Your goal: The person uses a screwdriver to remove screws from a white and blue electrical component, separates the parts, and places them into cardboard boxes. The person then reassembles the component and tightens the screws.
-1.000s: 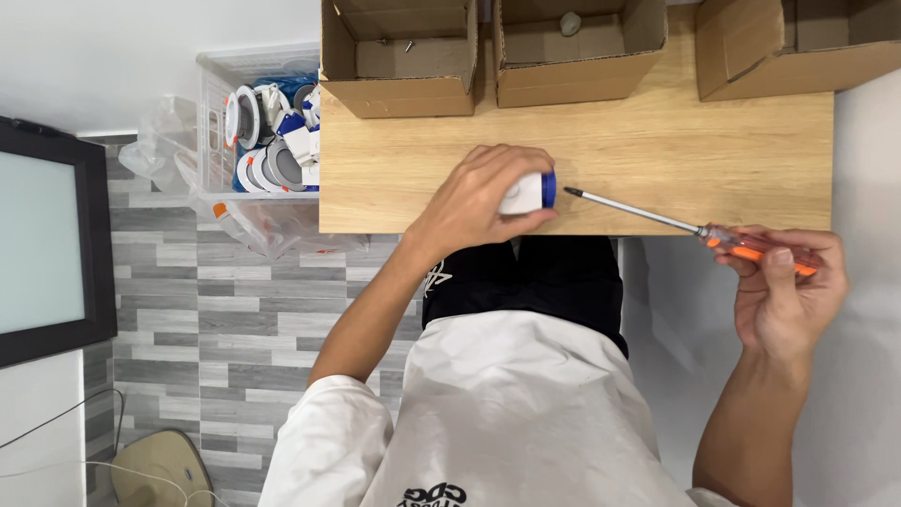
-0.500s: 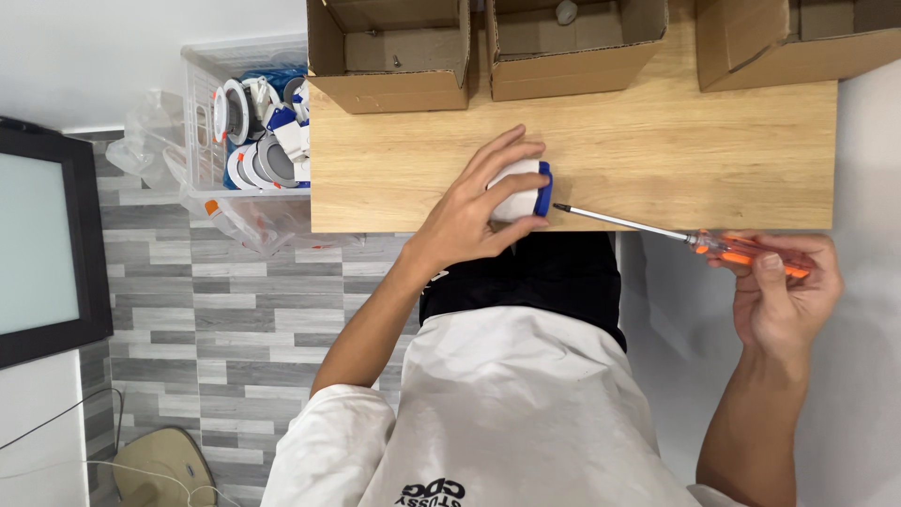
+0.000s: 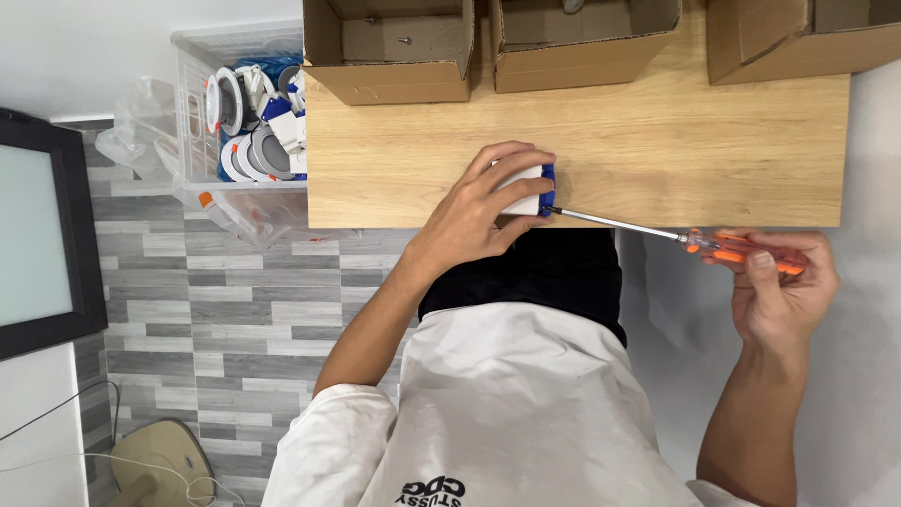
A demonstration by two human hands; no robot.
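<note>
My left hand [image 3: 474,211] is closed over a small white device with a blue end [image 3: 527,188] and presses it onto the wooden table [image 3: 657,141] near the front edge. My right hand [image 3: 784,296] grips the orange handle of a long screwdriver [image 3: 657,232]. Its thin metal shaft runs left, and the tip meets the blue end of the device. Most of the device is hidden under my fingers.
Three open cardboard boxes stand along the table's far side: one on the left [image 3: 389,56], one in the middle [image 3: 582,42], one on the right [image 3: 798,38]. A clear plastic bin [image 3: 192,141] of round white fittings sits left of the table. A dark-framed panel [image 3: 38,235] stands at far left.
The screwdriver tip has dropped slightly and closed in on the device's blue end. My left hand has kept the device in nearly the same place.
</note>
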